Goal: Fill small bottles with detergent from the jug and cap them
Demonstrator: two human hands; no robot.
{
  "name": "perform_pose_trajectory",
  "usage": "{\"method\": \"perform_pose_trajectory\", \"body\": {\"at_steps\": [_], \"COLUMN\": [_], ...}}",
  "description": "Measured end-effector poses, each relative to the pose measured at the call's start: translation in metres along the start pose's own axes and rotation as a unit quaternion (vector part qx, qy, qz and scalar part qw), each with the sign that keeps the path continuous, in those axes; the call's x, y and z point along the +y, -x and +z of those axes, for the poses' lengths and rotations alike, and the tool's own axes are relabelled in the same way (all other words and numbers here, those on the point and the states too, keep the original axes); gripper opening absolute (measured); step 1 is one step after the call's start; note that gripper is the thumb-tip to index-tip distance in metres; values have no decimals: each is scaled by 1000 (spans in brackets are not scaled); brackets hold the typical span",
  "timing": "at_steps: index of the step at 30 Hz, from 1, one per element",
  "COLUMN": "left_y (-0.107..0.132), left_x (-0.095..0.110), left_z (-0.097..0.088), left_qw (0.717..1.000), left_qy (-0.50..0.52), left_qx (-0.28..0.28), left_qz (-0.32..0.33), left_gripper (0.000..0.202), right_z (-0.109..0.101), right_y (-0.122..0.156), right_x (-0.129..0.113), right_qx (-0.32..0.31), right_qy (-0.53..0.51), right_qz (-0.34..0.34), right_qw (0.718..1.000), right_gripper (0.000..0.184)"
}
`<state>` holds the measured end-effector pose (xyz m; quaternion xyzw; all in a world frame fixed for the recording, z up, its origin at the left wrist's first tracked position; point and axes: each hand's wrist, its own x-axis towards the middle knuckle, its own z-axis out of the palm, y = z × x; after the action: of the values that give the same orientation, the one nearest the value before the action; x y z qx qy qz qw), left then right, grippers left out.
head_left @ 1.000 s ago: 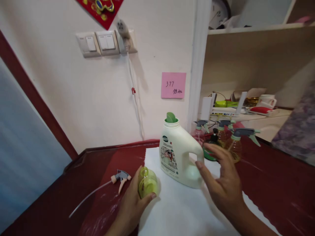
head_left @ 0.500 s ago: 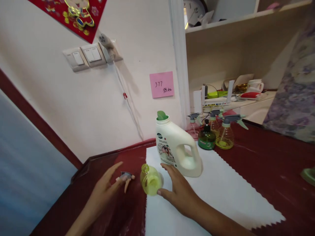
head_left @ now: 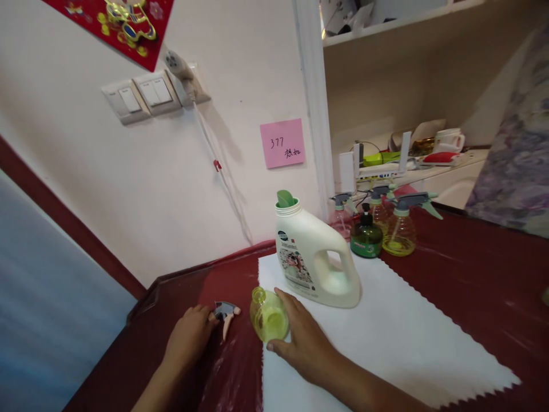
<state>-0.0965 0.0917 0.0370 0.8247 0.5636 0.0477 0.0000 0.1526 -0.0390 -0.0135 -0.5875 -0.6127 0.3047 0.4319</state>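
A small yellow-green spray bottle (head_left: 268, 316) without its head stands at the left edge of a white cloth (head_left: 386, 337). My right hand (head_left: 302, 337) is wrapped round its right side. To its left, my left hand (head_left: 191, 337) is closed on the grey and beige spray head (head_left: 226, 313), which lies on the red table (head_left: 472, 286). Behind the small bottle a cream detergent jug (head_left: 311, 257) with a handle stands uncapped, showing a green spout.
Three spray bottles (head_left: 398, 226) and a dark green bottle (head_left: 366, 236) stand at the back against a shelf unit. A white cable (head_left: 223, 177) hangs from a wall socket. A pink sticky note (head_left: 282, 143) is on the wall.
My right hand left the jug and took hold of the small bottle. My left hand let go of that bottle, moved left and closed on the spray head.
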Motion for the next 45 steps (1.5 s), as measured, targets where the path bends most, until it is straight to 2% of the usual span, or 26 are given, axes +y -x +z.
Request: {"method": "perform_pose_trajectory", "body": {"at_steps": [3,5,8,9,11,12,14,16,18,20,25,30,33,35,38,41,45], "left_y": [-2,0,10,15,26,30,34,33,27,19,4,3,7,11,17,22,25], "left_x": [-6,-7,10,23,53,70,99,121,134,141,147,153,155,152,144,138,134], "left_z": [-8,-22,-52,-63,-85,-95,-110,-118,-119,-116,-103,-89,-69,-49,-16,6,11], "left_qw": [999,996,977,940,823,777,760,727,703,700,698,722,695,673,660,667,684], "left_qy": [39,72,175,299,517,575,587,611,619,614,628,607,654,696,729,730,714], "left_qx": [18,41,111,152,214,228,255,310,349,364,344,330,292,233,160,133,133], "left_qz": [-9,-20,-44,-60,-98,-117,-110,-44,12,32,10,-30,-62,-92,-83,-68,-63], "left_gripper": [30,35,47,47,46,43,33,24,22,24,27,30,37,42,42,41,36], "right_z": [0,1,1,1,1,0,0,0,-1,-2,-5,-6,-6,-6,-7,-7,-8], "right_y": [0,0,1,1,1,1,1,2,2,2,3,3,2,2,2,2,2], "right_x": [4,6,8,9,10,10,11,11,10,9,5,3,3,3,2,1,0], "right_qx": [-2,-1,0,0,1,2,5,10,13,14,13,15,15,16,14,15,18], "right_qy": [3,5,8,9,14,18,29,38,44,50,59,67,68,70,72,68,63], "right_qz": [-12,-19,-22,-23,-26,-28,-32,-36,-37,-38,-37,-40,-40,-42,-48,-47,-47], "right_qw": [1000,1000,1000,1000,1000,999,999,999,998,998,997,997,997,997,996,996,997], "right_gripper": [89,86,83,82,79,78,77,75,75,75,74,76,75,76,76,77,78]}}
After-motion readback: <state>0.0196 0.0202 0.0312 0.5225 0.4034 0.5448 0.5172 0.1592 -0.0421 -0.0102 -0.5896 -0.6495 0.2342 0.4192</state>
